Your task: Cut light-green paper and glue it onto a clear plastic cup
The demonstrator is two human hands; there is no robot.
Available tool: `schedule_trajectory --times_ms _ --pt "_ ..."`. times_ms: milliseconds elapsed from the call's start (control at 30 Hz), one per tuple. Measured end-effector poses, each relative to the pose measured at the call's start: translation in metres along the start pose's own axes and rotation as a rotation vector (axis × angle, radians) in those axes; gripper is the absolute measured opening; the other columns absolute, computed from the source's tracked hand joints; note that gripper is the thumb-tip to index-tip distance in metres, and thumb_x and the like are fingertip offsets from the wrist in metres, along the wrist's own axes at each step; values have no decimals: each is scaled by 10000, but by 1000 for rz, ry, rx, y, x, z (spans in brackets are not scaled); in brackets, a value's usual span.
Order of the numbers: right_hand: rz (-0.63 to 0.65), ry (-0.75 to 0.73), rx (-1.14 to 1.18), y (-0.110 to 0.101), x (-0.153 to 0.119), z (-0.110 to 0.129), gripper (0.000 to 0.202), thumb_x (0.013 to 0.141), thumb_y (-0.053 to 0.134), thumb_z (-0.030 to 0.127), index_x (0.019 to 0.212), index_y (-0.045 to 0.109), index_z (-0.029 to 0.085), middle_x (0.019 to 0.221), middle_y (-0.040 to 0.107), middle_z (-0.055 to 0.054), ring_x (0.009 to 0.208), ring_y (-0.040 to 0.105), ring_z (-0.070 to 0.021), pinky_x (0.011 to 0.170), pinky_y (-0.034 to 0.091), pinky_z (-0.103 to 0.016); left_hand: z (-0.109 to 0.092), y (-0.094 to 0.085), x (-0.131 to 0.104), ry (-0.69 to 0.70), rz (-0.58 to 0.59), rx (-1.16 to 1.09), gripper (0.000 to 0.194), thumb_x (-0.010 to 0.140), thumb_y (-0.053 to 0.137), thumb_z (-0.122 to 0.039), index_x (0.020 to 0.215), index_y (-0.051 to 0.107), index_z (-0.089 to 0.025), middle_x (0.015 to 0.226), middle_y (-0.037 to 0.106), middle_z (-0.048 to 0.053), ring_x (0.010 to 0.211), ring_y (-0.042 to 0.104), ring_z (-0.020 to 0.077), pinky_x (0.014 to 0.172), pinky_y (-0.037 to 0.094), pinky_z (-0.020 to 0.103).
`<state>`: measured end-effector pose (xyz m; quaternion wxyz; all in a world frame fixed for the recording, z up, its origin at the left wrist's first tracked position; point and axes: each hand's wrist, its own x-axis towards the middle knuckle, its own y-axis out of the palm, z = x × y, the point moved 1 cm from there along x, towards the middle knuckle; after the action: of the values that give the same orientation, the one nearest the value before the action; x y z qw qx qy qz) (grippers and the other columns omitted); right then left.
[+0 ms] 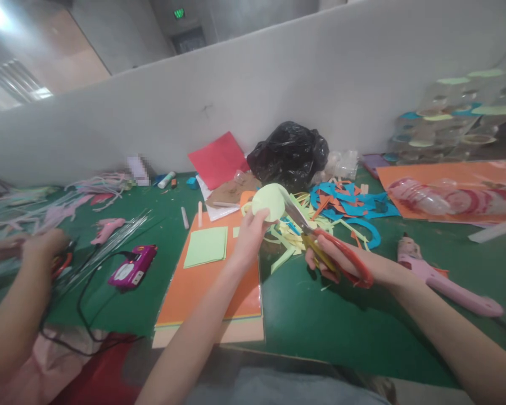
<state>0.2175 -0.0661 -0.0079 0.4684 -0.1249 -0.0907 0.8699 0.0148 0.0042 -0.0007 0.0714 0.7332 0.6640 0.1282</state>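
A pale green paper disc [269,201] is pinched in my left hand [253,229], raised over the table. My right hand [335,259] grips scissors [346,253] with red and yellow handles. The scissor blades reach the disc's right edge; whether they are cutting into it I cannot tell. Below and behind the hands lies a heap of green, yellow, blue and orange paper scraps [297,222]. Left of my left forearm, square green paper sheets [206,246] rest on a stack of orange paper [211,292].
At the left, another person's hand [46,244] works near thin clear sticks [109,242] and a purple power strip [134,267]. A pink glue gun [447,281] lies at the right. Behind are a black plastic bag [290,154], red paper [218,160] and plastic bottles [451,197] against a grey partition [152,112].
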Motion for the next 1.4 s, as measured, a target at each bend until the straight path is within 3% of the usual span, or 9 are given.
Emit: schedule_trajectory --times_ms 233,433,600,800,933,1067,1233,1400 --pt "-43 15 7 1 4 -3 563 996 265 717 857 503 227 673 526 18 501 501 -119 470 423 -273 -1 2 -3 -40 56 52 262 790 616 -338 969 711 -172 1139 725 82 1104 648 247 916 563 367" --pt "-107 2 -28 2 6 -8 594 1004 265 700 737 491 220 530 491 24 430 451 -109 403 385 -235 -2 -1 -4 -33 45 99 266 807 622 -347 981 706 -163 1137 710 82 1059 648 240 897 572 374" --pt "-147 48 31 6 8 -6 520 977 347 713 800 433 232 562 491 55 356 394 -82 306 275 -192 -1 -1 -2 -26 80 72 269 833 600 -359 997 696 -169 1177 703 92 1112 637 257 894 575 369" --pt "-114 52 66 6 10 -8 547 975 323 726 779 432 228 552 462 57 346 378 -71 309 267 -199 0 -1 0 26 -4 -4 333 818 629 -328 1126 608 -205 1288 640 90 1159 630 245 913 570 376" --pt "-75 44 42 5 4 2 485 988 360 687 810 408 238 600 421 62 420 378 -74 351 281 -209 -3 -1 -1 38 3 9 348 830 606 -331 1161 602 -225 1287 634 81 1155 625 240 901 571 361" --pt "-58 54 63 6 0 11 466 980 392 679 824 353 242 679 387 60 481 373 -75 366 249 -215 -5 -1 -1 19 -8 29 271 825 606 -356 1056 642 -219 1157 656 71 1069 638 229 872 582 370" --pt "-96 27 27 6 2 8 479 1004 335 675 827 398 234 612 408 67 467 401 -76 390 302 -203 -5 0 -2 0 -25 154 129 814 631 -337 823 644 -209 1049 669 64 1038 636 227 909 575 378" --pt "-113 40 59 8 6 5 540 956 340 755 785 369 243 550 396 79 366 338 -68 306 238 -203 0 -2 -1 11 -6 116 215 877 582 -373 992 663 -210 1134 658 83 1055 637 236 827 597 344"
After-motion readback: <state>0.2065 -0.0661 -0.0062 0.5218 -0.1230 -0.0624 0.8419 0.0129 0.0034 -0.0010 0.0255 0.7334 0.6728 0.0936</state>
